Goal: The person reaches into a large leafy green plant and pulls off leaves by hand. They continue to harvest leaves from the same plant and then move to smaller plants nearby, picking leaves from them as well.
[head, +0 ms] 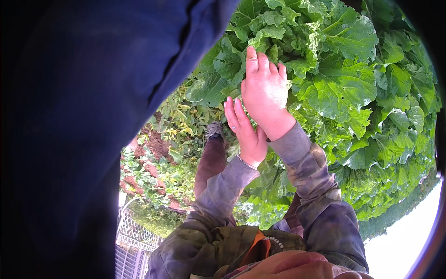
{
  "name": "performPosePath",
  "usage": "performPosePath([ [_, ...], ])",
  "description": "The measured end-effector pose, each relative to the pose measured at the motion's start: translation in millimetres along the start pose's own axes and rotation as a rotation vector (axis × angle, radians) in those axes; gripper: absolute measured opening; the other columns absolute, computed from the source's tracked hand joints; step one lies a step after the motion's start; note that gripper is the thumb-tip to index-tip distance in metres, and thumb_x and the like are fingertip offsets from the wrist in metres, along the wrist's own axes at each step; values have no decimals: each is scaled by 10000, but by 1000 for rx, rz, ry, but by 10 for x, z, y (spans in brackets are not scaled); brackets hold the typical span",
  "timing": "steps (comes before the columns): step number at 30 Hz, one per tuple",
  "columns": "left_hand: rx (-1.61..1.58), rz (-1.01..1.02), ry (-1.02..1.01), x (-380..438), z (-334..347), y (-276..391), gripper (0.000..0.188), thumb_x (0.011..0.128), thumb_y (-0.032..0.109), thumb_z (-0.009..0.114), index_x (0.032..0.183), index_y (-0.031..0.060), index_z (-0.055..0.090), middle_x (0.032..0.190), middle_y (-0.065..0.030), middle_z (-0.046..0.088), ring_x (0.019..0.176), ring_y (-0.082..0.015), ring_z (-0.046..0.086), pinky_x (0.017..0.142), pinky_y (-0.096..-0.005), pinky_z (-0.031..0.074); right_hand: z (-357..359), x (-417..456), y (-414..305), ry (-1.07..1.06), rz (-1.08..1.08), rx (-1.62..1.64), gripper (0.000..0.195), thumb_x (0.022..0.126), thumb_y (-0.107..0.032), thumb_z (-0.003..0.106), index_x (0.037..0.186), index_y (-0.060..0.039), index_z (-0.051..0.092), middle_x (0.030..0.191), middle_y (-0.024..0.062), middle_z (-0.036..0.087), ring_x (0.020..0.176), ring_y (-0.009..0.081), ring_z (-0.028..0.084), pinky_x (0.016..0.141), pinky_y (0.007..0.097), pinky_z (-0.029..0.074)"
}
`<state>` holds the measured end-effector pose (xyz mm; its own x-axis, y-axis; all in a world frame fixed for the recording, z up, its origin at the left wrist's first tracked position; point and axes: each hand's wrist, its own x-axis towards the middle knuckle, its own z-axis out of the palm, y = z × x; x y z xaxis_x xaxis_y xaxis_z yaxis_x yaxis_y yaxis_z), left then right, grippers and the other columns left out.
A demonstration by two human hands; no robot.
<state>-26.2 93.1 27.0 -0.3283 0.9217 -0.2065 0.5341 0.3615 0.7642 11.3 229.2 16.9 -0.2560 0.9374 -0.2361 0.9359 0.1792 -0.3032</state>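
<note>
My right hand (265, 85) reaches over a large leafy green vegetable plant (334, 80) with broad, crinkled leaves. Its back faces up, and the fingers stretch forward with their tips against or just above the inner leaves; the palm is hidden. Lower and to the left is my left hand (246, 134), fingers extended, with a ring on one finger and a beaded bracelet (246, 161) at the wrist. The left thumb lies close to the cuff of my right sleeve (291, 141); whether they touch, I cannot tell. No held object shows in either hand.
Dark blue cloth (104, 87) close to the lens covers the left side. Low yellowish-green plants (184, 118) and reddish soil (156, 143) lie left of the hands, near my shoe (214, 129). A white lattice fence (137, 226) stands at lower left. More leafy plants (393, 139) fill the right.
</note>
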Motion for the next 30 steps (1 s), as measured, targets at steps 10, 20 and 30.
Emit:
performPosePath([
  [10,-9,0,35,72,21,-66,842,889,42,611,1606,-19,173,1652,-278,178,1540,-500,130,1228,-589,109,-143,114,191,-133,-112,265,745,853,2,569,1566,-83,368,1226,213,665,986,387,673,925,482,549],
  [20,35,63,29,-29,124,-46,905,891,128,716,1618,30,185,1656,-249,198,1533,-491,156,1223,-598,129,-530,778,1756,-145,-246,140,337,882,-59,616,1217,-54,582,1084,146,713,1056,354,673,918,464,546],
  [30,90,115,-22,-90,258,-9,910,885,138,724,1609,13,187,1648,-269,191,1525,-515,140,1214,-615,124,-405,-12,1810,-312,-78,-291,710,864,-135,697,1526,-177,443,1106,95,684,1062,324,628,922,457,528],
])
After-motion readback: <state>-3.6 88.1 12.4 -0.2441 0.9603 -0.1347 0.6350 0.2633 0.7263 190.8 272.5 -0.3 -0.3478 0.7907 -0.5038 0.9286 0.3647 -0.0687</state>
